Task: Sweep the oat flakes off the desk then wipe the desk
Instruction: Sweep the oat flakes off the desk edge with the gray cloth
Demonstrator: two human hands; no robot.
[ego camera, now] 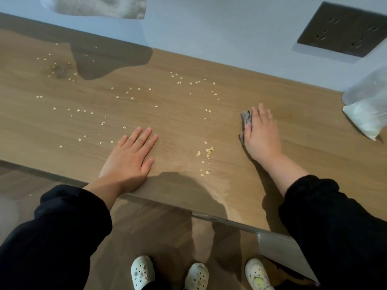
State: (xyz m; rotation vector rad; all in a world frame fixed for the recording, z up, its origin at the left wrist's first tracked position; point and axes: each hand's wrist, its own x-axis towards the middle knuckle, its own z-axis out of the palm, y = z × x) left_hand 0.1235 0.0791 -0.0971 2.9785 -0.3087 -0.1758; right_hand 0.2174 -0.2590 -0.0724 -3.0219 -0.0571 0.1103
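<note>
Desk [178, 122], wood-grain top, carries everything noted. Left hand [129, 158]: flat on the surface near the front edge, fingers straight and slightly apart, holding nothing. Right hand [262, 135]: fingers straight and close together, pressing on a grey cloth [245, 119] that shows past its thumb side. Oat flakes [209, 151]: scattered beyond the left fingertips, with a small clump between the hands.

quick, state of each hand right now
Left hand: open, flat on the desk, holding nothing.
Right hand: open, pressing a grey cloth onto the desk.
</note>
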